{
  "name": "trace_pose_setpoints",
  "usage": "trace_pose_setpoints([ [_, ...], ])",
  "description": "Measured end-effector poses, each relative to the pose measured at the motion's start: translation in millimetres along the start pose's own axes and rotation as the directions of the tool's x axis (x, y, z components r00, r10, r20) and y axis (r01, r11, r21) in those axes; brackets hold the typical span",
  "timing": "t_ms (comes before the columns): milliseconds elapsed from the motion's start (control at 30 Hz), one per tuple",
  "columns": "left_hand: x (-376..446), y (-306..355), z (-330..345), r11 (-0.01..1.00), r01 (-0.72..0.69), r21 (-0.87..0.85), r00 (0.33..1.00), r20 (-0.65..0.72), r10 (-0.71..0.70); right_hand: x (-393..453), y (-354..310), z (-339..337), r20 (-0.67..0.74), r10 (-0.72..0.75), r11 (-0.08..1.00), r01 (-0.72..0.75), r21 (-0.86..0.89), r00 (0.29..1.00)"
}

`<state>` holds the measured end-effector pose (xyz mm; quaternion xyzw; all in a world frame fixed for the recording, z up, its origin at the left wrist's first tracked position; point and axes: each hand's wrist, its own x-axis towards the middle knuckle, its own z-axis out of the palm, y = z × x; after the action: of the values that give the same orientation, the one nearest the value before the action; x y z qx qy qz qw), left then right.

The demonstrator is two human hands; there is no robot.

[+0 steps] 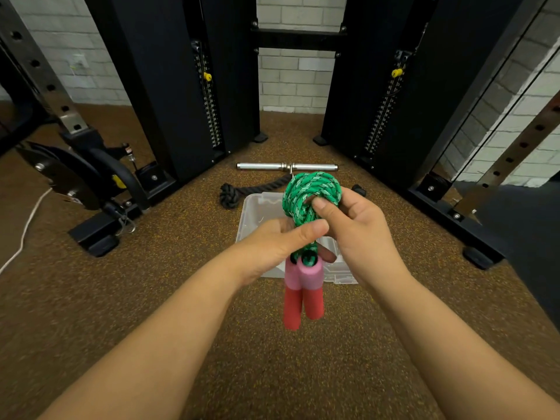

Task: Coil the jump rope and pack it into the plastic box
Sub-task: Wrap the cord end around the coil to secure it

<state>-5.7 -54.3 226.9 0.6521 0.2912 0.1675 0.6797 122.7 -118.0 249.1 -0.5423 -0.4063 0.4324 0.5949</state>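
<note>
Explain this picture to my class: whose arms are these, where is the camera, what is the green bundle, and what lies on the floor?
There is no machine here: a person wears one camera on the head, looking down at their own arms. The left hand and right hand both grip a coiled green jump rope; its two pink-and-red handles hang below. On the speckled gym floor, behind the hands, sits an open clear plastic box. Farther back lie a metal bar and a black knotted rope, between tall black weight machines.
</note>
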Motion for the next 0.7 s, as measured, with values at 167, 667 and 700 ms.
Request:
trace_pose_setpoints([
  [167, 1, 3, 3, 0.969, -0.040, -0.245, 0.998, 0.031, 0.049, 1, -2, -5, 0.016, -0.055, 0.994, 0.056, -0.098, 0.998],
  [667, 30, -24, 17, 0.936, 0.072, -0.345, 0.957, -0.242, -0.163, 28, 52, -15, 0.049, 0.012, 0.997, -0.008, -0.081, 0.999],
  [700, 33, -26, 18, 0.933, 0.078, -0.350, 0.949, -0.261, -0.177, 29, 56, -16, 0.070, 0.026, 0.998, -0.022, -0.060, 0.997],
])
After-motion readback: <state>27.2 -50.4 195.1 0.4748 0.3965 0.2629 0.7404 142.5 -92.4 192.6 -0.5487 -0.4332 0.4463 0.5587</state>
